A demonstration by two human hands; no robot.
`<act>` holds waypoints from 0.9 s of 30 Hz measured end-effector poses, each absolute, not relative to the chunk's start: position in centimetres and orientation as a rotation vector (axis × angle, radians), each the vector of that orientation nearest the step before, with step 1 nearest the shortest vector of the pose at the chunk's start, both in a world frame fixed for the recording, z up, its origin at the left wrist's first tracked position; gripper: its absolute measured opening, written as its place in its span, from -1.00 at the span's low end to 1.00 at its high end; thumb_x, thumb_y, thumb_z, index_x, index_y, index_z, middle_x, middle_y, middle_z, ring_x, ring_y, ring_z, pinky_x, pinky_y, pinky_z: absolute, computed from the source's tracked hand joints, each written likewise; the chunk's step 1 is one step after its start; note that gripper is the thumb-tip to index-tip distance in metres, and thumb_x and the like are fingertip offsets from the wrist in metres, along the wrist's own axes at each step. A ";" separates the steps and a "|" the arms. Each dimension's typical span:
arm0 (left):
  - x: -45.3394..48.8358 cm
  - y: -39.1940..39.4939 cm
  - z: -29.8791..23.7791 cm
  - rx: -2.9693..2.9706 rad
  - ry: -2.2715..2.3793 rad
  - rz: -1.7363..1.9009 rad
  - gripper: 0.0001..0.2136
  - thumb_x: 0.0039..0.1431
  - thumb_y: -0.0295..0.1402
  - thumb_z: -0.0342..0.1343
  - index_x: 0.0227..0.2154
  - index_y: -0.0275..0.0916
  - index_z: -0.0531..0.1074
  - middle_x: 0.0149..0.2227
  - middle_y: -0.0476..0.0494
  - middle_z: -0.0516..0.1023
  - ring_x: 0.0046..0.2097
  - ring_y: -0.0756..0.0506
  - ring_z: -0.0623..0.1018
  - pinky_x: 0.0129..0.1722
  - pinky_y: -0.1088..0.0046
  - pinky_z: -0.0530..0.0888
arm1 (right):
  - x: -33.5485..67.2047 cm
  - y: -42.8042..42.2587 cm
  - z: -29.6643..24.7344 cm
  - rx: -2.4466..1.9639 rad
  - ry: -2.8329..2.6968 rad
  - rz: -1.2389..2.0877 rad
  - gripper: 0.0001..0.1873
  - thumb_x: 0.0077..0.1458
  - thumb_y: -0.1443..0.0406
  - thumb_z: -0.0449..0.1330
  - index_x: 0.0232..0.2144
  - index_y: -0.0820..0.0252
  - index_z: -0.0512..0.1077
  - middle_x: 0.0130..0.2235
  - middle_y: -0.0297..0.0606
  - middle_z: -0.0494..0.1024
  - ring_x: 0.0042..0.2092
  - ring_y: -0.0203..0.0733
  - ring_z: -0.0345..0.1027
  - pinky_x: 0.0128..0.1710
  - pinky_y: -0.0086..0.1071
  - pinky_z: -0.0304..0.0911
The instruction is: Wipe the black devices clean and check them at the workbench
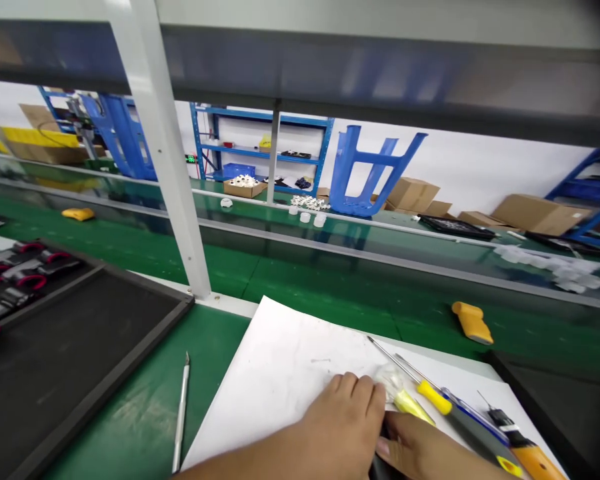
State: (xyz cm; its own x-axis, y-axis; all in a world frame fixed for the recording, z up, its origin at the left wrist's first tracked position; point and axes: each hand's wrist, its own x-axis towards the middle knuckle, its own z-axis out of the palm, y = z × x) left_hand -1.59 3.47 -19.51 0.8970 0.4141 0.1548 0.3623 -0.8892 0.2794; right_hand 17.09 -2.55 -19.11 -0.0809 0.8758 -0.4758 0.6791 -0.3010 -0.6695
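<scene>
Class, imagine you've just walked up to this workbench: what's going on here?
A person is working over a white sheet of paper on a green bench mat. The left hand and right hand are close around a small clear and yellow item. A yellow-handled screwdriver and an orange-handled screwdriver lie on the paper, a craft knife lies on the mat, and a green conveyor belt runs behind.

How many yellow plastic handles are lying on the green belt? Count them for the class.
2: one yellow plastic handle lies just beyond the white paper, and another yellow plastic handle lies farther left along the green belt. The white post may hide more.
</scene>
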 end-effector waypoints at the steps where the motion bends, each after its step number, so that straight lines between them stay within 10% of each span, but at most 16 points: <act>1: -1.6 3.4 -19.3 2.818 0.595 0.319 -0.11 0.09 -0.02 0.17 0.32 -0.51 0.01 0.11 -0.38 0.37 -0.01 -0.30 0.36 0.15 0.10 0.38 | 17.2 -2.5 -19.3 -1.956 -1.699 1.391 -0.49 0.15 -0.12 0.16 -0.26 0.23 0.39 -0.47 -0.22 0.52 -0.45 -0.19 0.42 -0.45 -0.41 0.32; 9: -1.8 2.7 -17.6 2.808 0.653 0.230 0.08 -0.13 0.22 0.27 0.30 -0.47 0.09 0.15 -0.35 0.36 0.05 -0.31 0.36 0.18 0.14 0.33 | 14.6 -0.9 -12.2 -2.223 -1.867 1.849 -0.87 0.28 0.39 -0.03 -0.27 0.24 0.31 -0.54 -0.38 0.44 -0.59 -0.38 0.28 -0.55 -0.56 0.24; 15: -1.1 2.7 -18.7 2.701 0.683 0.248 0.05 -0.17 0.03 0.34 0.31 -0.50 0.12 0.17 -0.44 0.34 0.11 -0.41 0.32 0.19 0.01 0.30 | 13.7 0.7 -9.7 -2.445 -2.048 1.772 -0.48 0.27 0.19 0.14 -0.72 0.24 0.32 -0.66 -0.34 0.38 -0.55 -0.33 0.23 -0.56 -0.49 0.10; 27: -0.5 2.4 -19.4 2.747 0.751 0.205 -0.01 -0.24 -0.15 0.32 0.32 -0.46 0.19 0.21 -0.49 0.39 0.16 -0.47 0.37 0.21 -0.08 0.34 | 13.3 0.6 -11.5 -2.375 -2.017 1.781 -0.62 0.29 0.16 0.20 -0.50 0.28 0.46 -0.60 -0.40 0.49 -0.51 -0.27 0.45 -0.43 -0.41 0.42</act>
